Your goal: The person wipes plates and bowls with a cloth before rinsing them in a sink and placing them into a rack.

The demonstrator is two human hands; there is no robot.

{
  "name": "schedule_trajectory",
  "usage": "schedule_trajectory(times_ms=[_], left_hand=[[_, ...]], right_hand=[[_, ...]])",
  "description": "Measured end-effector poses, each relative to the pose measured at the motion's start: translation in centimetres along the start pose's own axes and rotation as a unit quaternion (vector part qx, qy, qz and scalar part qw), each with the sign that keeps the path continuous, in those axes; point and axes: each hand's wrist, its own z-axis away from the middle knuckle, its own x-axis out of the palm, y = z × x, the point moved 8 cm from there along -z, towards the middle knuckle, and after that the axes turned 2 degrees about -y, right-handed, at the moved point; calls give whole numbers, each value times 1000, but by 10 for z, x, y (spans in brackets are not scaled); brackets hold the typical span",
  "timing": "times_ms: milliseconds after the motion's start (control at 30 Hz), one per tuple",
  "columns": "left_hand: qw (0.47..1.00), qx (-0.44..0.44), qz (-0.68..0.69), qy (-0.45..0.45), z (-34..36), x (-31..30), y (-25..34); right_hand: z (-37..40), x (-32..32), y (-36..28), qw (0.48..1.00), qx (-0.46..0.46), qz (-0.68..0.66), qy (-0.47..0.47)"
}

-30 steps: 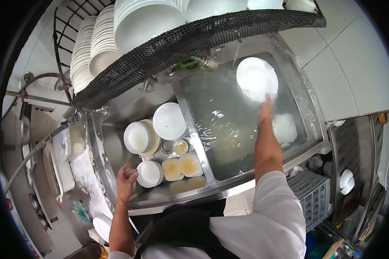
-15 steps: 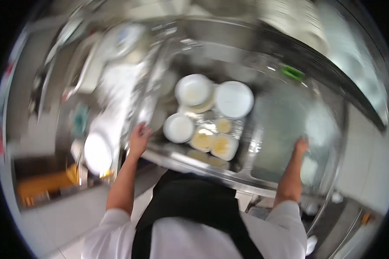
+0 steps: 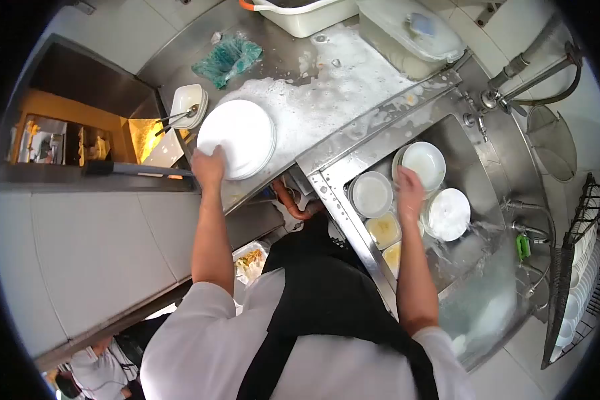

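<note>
A stack of white plates [image 3: 243,133] sits on the soapy steel counter. My left hand [image 3: 210,167] is closed on its near edge, thumb over the top. Over the sink, my right hand [image 3: 411,192] has its fingers loosely extended and slightly blurred. Its fingertips overlap the rim of a white bowl [image 3: 425,165]. To its left stands another round bowl [image 3: 372,195], with square dishes [image 3: 384,230] holding yellowish liquid below. A white plate stack [image 3: 449,215] lies on the right, beside running water.
Small square dishes [image 3: 187,105] with spoons stand left of the plates. Behind them are a teal cloth [image 3: 228,60], a white tub [image 3: 307,17] and a lidded container [image 3: 413,40]. A dish rack [image 3: 580,280] is at right. Another person [image 3: 100,367] shows at lower left.
My view has turned left toward the counter. My left hand has gone from the sink edge to the plate stack; my right hand has moved from the water-filled basin to the bowls.
</note>
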Motion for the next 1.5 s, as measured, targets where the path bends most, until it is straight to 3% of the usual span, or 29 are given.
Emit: schedule_trajectory(times_ms=[67, 100, 133, 167, 233, 300, 367, 433, 500, 567, 633, 700, 767, 833, 867, 900, 1067, 1200, 1267, 1300, 1433, 1500], left_hand=[[982, -163, 87, -49, -15, 40, -65], [966, -193, 138, -100, -25, 60, -92], [945, -226, 183, -149, -34, 81, -118], [947, -215, 200, -132, -27, 62, -93], [883, -242, 365, -167, -40, 96, -121], [813, -264, 470, -222, -42, 108, -117], [758, -273, 519, -285, -35, 107, -108], [749, -283, 518, -302, -23, 94, -91], [712, -276, 574, -296, -7, 79, -63], [706, -266, 596, -274, 2, 69, -43], [738, -158, 596, -272, 2, 47, -11], [725, -152, 600, -302, 7, 45, 5], [706, -149, 611, -325, 17, 42, 36], [699, -149, 593, -371, 36, 42, 74], [675, -140, 597, -410, 49, 46, 96], [648, -131, 599, -451, 63, 51, 120], [600, -57, 536, -591, 178, 71, 257], [546, -18, 464, -697, 301, 95, 353], [525, 34, 410, -745, 374, 96, 396], [520, 69, 379, -762, 408, 107, 414], [424, 215, 346, -809, 552, 99, 487], [434, 198, 267, -837, 594, 112, 492]], right_hand=[[-14, 112, -30, 985, -113, 16, -127], [-11, 164, -42, 978, -120, -8, -171], [-4, 208, -52, 964, -59, -84, -244], [-6, 251, -65, 941, -131, 87, -300], [-11, 311, -64, 932, -82, 121, -331], [-10, 346, -63, 928, -29, 84, -363], [-16, 358, -59, 948, -6, 88, -305], [-12, 365, -58, 944, 13, 35, -328], [-19, 355, -57, 956, 19, 40, -291], [-20, 351, -55, 929, 91, -32, -358], [-26, 326, -67, 930, 70, -45, -358], [-14, 290, -76, 930, 59, -62, -357], [12, 247, -92, 858, 146, -310, -382], [33, 201, -116, 767, 98, -470, -426], [41, 176, -113, 769, 91, -477, -417], [49, 145, -108, 775, 118, -487, -384], [91, -14, -54, 823, 25, -529, -206], [136, -134, 32, 826, 39, -561, -26], [163, -185, 96, 805, 54, -580, 114], [185, -219, 83, 794, 5, -597, 113], [237, -308, 173, 743, 7, -612, 271], [263, -348, 217, 700, 7, -626, 343]])
